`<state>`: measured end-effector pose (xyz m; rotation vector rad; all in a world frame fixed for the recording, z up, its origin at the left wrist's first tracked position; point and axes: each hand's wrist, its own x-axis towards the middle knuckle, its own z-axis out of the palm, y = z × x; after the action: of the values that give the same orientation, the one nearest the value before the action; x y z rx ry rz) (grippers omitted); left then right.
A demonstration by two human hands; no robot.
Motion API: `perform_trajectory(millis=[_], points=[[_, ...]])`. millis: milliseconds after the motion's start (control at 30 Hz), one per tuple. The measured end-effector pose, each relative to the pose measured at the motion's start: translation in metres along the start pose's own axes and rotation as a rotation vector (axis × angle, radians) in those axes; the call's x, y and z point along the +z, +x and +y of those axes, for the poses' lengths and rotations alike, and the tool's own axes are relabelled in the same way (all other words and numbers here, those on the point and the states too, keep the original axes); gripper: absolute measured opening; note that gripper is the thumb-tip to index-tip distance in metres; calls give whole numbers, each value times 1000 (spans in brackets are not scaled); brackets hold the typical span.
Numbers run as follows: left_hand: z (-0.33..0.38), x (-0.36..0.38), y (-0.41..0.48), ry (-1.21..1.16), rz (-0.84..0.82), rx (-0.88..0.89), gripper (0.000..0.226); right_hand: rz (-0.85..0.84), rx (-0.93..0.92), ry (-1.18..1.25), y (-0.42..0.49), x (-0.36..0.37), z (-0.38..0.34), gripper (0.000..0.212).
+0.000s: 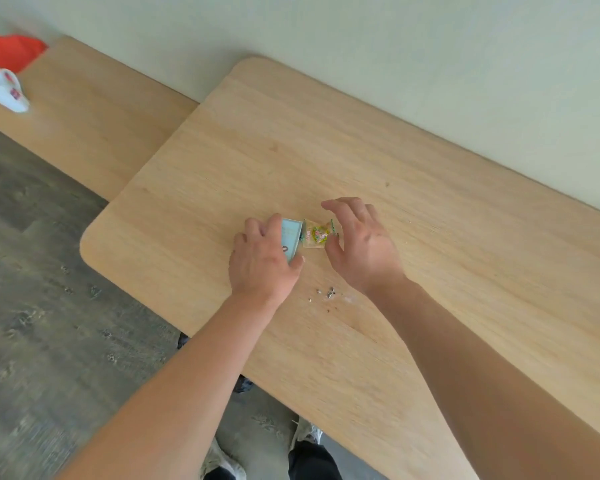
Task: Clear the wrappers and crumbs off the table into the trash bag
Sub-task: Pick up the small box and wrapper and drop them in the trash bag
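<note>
A light wooden table (378, 161) fills the middle of the head view. My left hand (262, 263) grips a small light-blue box (290, 239) from above, its open end facing right. A clear snack wrapper (317, 234) with a yellow and green print lies against that open end. My right hand (359, 242) curls around the wrapper's right side, thumb and fingertips touching it. A small patch of dark and pale crumbs (329, 293) lies on the table just below and between my wrists.
A second wooden table (94, 109) adjoins at the left. At its far left corner lie a red bag (9, 51) and a white bag (6, 88). A pale wall runs along the back. Grey floor (32, 306) and my shoes (222, 459) show below.
</note>
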<state>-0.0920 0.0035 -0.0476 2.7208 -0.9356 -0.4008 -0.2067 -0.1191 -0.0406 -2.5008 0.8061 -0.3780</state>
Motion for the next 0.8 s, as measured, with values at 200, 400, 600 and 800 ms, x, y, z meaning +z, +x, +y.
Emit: perform_trajectory(millis=[200, 400, 600, 800], points=[[-24, -29, -8, -271, 28, -53, 66, -159, 32, -81, 10, 17, -5, 54], [-52, -54, -24, -442, 52, -97, 67, -194, 44, -136, 22, 32, -24, 45], [-98, -74, -41, -638, 64, -228, 59, -159, 67, 47, 25, 44, -82, 37], [-170, -93, -69, -864, 64, -426, 49, -242, 205, 348, -13, 74, -181, 32]])
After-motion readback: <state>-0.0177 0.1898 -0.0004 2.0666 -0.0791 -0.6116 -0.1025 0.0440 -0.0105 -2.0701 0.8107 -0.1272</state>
